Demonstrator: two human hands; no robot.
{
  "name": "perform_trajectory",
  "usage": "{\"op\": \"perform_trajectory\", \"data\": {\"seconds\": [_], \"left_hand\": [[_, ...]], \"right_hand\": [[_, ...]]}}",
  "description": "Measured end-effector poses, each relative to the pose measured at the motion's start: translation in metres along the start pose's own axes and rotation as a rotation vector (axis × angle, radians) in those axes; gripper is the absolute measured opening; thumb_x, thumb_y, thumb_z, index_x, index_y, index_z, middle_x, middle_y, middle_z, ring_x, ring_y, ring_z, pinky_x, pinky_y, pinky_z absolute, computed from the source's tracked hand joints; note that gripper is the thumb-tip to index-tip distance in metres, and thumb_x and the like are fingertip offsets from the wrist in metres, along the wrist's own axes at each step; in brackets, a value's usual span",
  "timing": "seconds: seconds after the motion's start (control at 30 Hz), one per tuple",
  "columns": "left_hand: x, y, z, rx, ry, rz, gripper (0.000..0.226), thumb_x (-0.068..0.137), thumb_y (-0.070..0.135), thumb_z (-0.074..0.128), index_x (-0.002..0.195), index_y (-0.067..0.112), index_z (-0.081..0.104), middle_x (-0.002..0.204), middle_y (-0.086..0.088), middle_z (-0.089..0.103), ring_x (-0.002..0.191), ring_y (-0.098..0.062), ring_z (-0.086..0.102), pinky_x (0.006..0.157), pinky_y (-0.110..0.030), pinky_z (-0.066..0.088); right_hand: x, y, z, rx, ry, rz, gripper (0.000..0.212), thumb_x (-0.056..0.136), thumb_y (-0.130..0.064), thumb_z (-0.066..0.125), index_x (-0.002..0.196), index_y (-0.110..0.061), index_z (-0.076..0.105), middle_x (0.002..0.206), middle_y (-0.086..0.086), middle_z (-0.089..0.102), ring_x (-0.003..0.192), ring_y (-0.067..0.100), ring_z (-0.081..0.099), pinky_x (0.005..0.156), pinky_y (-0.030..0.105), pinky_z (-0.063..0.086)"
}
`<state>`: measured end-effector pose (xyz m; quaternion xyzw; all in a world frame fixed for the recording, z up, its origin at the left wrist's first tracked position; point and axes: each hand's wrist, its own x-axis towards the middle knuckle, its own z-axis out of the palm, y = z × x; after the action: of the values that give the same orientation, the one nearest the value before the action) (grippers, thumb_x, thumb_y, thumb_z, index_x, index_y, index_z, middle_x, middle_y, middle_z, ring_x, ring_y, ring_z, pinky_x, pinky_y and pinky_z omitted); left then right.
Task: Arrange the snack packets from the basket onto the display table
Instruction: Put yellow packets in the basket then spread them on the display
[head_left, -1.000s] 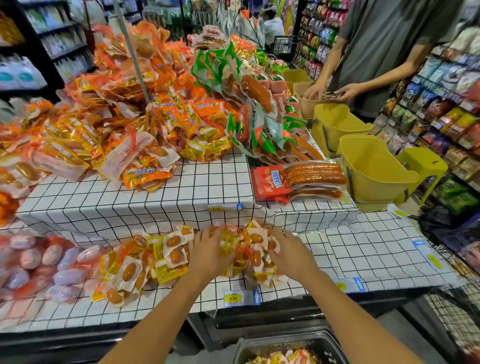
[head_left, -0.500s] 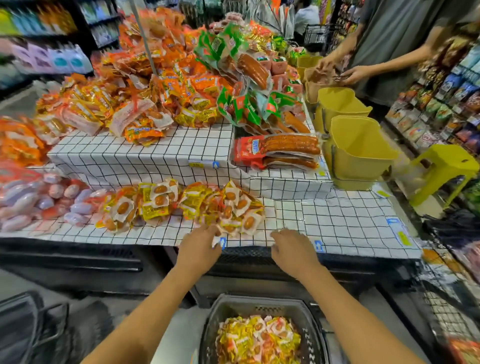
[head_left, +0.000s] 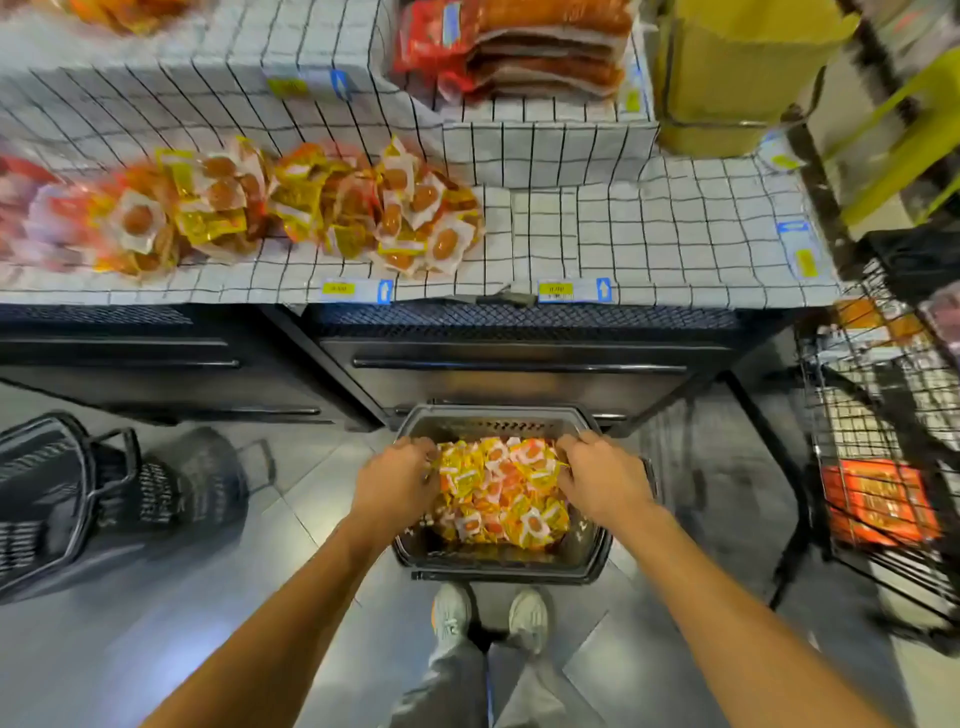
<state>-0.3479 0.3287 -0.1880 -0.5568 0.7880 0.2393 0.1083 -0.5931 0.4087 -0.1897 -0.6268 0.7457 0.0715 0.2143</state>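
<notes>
well, snack packets (head_left: 498, 488): a heap of yellow, orange and white sachets filling the basket, each with a round brown piece showing through a clear window.
basket (head_left: 498, 566): dark plastic, standing on the floor in front of the display table, just ahead of the person's shoes (head_left: 452, 610).
left hand (head_left: 397, 480): at the left side of the heap, knuckles up, fingers curled down and gripping the packets; fingertips buried among them.
right hand (head_left: 602, 478): at the right side of the heap, mirroring the other, fingers curled into the packets and gripping them.
display table (head_left: 649, 234): draped in white cloth with a black grid, with a raised step at the back.
laid-out packets (head_left: 384, 208): the same kind, in loose piles on the left part of the lower level.
price tags (head_left: 356, 289): yellow and blue, along the front edge.
sausage packs (head_left: 519, 47): red, stacked on the raised step.
yellow bins (head_left: 727, 78): beside the sausage packs, to their right.
dark baskets (head_left: 78, 493): on the floor well to the left, blurred.
wire rack (head_left: 883, 467): black, at the right, holding orange-red packs.
</notes>
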Motion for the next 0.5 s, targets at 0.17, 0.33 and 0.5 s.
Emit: {"op": "perform_trajectory", "data": {"seconds": [0.17,0.33,0.5], "left_hand": [[0.03,-0.027,0.081,0.005,-0.185,-0.057,0.053,0.089,0.031,0.057,0.139,0.02,0.047,0.118,-0.011,0.065,0.102,-0.034,0.063,0.083,-0.044,0.054],[0.076,-0.057,0.174,-0.022,-0.289,-0.093,0.038,0.089,0.028,0.057,0.125,0.014,0.057,0.114,-0.016,0.065,0.102,-0.038,0.063,0.083,-0.041,0.054],[0.13,-0.091,0.273,-0.079,-0.324,-0.057,0.046,0.087,0.046,0.057,0.127,0.025,0.057,0.13,-0.009,0.06,0.113,-0.037,0.06,0.092,-0.045,0.052]], "right_hand": [[0.016,0.014,0.084,0.104,-0.137,0.11,0.03,0.097,-0.038,0.048,0.115,-0.018,0.061,0.11,0.01,0.065,0.098,0.034,0.065,0.077,0.041,0.055],[0.056,0.03,0.18,0.134,-0.248,0.17,0.035,0.098,-0.042,0.048,0.121,-0.017,0.055,0.11,0.013,0.065,0.101,0.037,0.064,0.068,0.039,0.046],[0.117,0.044,0.282,0.211,-0.329,0.198,0.054,0.093,-0.04,0.056,0.139,-0.013,0.044,0.126,0.019,0.06,0.113,0.04,0.059,0.085,0.045,0.054]]}}
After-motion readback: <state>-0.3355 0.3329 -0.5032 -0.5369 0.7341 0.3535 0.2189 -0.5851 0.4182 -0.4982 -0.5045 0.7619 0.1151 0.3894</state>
